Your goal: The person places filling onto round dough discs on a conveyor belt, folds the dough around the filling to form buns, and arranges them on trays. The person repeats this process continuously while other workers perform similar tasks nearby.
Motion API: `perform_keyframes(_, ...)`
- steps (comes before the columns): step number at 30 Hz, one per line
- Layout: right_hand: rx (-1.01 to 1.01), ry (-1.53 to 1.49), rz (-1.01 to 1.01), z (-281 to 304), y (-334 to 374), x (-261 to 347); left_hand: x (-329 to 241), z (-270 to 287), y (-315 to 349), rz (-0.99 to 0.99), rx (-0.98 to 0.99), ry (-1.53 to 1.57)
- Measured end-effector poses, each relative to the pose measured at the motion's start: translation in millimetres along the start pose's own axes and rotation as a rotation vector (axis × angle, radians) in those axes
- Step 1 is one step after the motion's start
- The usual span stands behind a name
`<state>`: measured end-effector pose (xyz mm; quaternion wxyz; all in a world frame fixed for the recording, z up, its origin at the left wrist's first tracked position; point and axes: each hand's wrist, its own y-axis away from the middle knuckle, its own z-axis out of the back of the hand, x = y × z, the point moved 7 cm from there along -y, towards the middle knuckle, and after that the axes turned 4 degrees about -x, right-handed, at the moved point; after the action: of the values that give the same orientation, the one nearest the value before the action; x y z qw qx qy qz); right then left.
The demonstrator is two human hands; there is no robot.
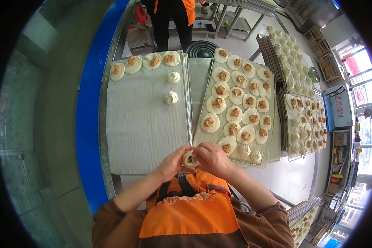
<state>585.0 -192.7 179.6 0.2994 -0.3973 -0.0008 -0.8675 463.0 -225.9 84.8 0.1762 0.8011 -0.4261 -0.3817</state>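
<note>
A partly gathered bun (pixel 190 160) with an opening at its top sits between my two hands, just off the table's near edge. My left hand (pixel 172 164) cups it from the left side. On its right rim the fingers of my right hand (pixel 213 158) pinch the dough. The left tray (pixel 140 124), lined with pale cloth, bears two pleated buns, one of them a closed bun (pixel 171 97), and a row of filled wrappers (pixel 132 64) along its far edge. Many flat dough wrappers topped with brown filling (pixel 234 112) cover the right tray (pixel 200 134), with two closed buns (pixel 244 150) at its near end.
Stacked trays of buns (pixel 286 53) and filled wrappers (pixel 308 124) stand farther right. Across the table is another person (pixel 169 20) in dark trousers and an orange apron. Dark round nested pans (pixel 203 49) are behind the trays. A blue strip (pixel 89 103) edges the left side.
</note>
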Motion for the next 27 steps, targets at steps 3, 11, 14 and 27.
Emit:
perform_keyframes(3, 0.079, 0.065, 0.095, -2.5, -1.3, 5.9, -1.4, -2.4, 1.5, -0.190, -0.146, -0.113)
perform_keyframes(11, 0.065, 0.038, 0.157, 4.4, -5.6, 10.3, -3.0, -1.8, 2.4, -0.144, -0.274, -0.130)
perform_keyframes(14, 0.006, -0.017, 0.127, 6.6, -6.6, 6.4, -12.8, -8.0, 6.0, -0.276, -0.201, -0.159)
perform_keyframes(27, -0.084, -0.016, 0.166, 8.3, -7.2, 3.9, -14.8, -12.5, 6.7, -0.387, -0.033, -0.312)
